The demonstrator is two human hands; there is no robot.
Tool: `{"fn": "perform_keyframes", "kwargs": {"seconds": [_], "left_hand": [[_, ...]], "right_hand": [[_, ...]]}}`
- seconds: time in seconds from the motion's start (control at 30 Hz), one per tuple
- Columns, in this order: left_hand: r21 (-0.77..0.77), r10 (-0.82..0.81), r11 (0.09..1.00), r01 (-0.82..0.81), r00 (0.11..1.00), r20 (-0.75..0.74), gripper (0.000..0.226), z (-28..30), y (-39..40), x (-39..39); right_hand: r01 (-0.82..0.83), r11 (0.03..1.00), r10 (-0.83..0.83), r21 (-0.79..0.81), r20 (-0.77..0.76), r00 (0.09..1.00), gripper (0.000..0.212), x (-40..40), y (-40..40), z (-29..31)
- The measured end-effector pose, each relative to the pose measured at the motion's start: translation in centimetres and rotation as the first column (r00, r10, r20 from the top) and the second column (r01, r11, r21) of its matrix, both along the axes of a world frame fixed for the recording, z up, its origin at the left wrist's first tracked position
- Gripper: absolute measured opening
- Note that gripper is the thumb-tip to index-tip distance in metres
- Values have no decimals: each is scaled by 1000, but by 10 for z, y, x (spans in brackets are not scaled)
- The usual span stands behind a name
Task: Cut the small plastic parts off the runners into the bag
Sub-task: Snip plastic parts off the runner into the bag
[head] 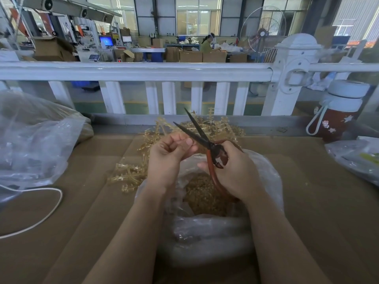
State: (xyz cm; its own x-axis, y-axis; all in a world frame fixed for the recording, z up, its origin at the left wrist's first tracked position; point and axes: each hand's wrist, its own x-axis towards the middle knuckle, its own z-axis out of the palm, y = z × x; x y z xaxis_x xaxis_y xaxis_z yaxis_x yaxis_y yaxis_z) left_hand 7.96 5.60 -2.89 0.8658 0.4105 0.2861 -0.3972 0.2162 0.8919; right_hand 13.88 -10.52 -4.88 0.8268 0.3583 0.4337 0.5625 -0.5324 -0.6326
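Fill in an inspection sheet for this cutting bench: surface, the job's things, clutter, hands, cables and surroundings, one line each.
Surface: brown cardboard sheets cover the bench.
Job's things: pile of amber runners behind the hands; open clear bag below them, holding cut parts; scissors with blades apart.
Clutter: large plastic bag far left; another bag far right; red bottle with white lid.
Hands: left hand has curled fingers, what it pinches is unclear; right hand grips the scissors' handles.
Cables: white cable looped at left.
Surroundings: white railing; factory floor with boxes beyond.
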Motion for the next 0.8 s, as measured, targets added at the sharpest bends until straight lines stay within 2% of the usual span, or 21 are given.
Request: {"fn": "perform_keyframes", "kwargs": {"seconds": [0.17,0.33,0.57,0.8], "left_hand": [[46,23,999,-25,999,38,12,-2,2,-1],[45,6,999,-9,997,72,9,-3,2,-1],[25,4,1000,-7,996,87,15,-4,2,1],[-6,3,1000,-2,996,85,5,-5,5,2]], "right_hand": [[3,996,4,-86,84,996,54,-1,-1,0],[10,995,0,-102,103,995,55,-2,-1,0],[27,993,-14,-112,116,993,53,-5,-1,3],[50,994,-38,-96,123,992,57,-5,-2,4]]}}
